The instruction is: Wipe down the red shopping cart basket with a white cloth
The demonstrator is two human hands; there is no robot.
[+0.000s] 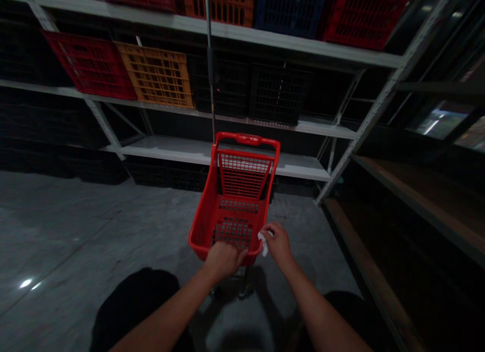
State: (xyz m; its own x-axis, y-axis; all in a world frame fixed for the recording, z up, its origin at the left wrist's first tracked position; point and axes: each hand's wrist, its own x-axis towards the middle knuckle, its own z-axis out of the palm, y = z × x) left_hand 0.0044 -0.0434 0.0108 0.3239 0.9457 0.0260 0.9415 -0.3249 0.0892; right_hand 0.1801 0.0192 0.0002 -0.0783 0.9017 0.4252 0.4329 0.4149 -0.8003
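A small red plastic shopping cart (202, 210) stands on the floor in front of me, its handle toward the shelves. My left hand (223, 257) is wrapped over the cart's near rim, knuckles up. Beside the rim's near right corner, my right hand (278, 241) pinches a crumpled white wipe (264, 243). The wipe hangs down against or close to the cart's outer side; contact is hard to tell. Through the slotted basket floor, no goods show. A thin pole rises from the cart's far left corner.
Behind the cart runs a white metal rack (182, 150) holding a red crate (94, 64), a yellow crate (159, 77) and several dark ones. More coloured crates sit on its upper shelf. Wood-edged shelving (409, 195) borders the right side. Grey concrete floor (68, 225) extends left.
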